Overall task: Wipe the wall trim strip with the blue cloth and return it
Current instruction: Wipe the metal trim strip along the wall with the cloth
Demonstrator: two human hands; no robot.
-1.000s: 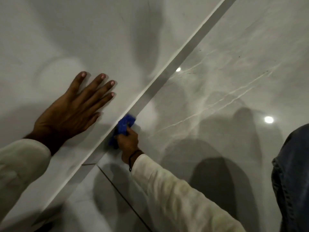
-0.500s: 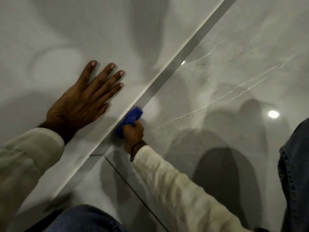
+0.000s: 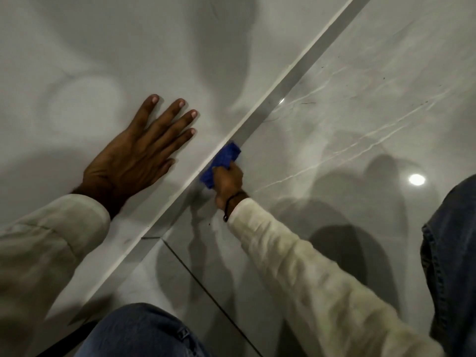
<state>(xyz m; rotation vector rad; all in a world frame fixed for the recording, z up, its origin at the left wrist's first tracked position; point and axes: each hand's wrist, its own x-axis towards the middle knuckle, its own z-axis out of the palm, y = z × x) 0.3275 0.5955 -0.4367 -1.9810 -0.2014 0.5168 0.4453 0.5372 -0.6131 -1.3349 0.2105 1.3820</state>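
A narrow pale trim strip (image 3: 293,73) runs diagonally from lower left to upper right, where the white wall meets the glossy floor. A blue cloth (image 3: 222,163) is pressed against the strip near the middle of the view. My right hand (image 3: 228,181) grips the cloth from below, fist closed, a dark band on the wrist. My left hand (image 3: 136,155) lies flat on the wall (image 3: 103,47) to the left of the strip, fingers spread, holding nothing.
Glossy grey marble floor tiles (image 3: 360,112) with a dark grout line (image 3: 206,284) fill the right side and reflect ceiling lights. My knees in blue jeans (image 3: 139,331) sit at the bottom edge, with the other knee in blue jeans (image 3: 453,253) at the right edge.
My right hand has slid the blue cloth up along the strip toward the upper right. My left hand has shifted up the wall the same way. My knee has come into view.
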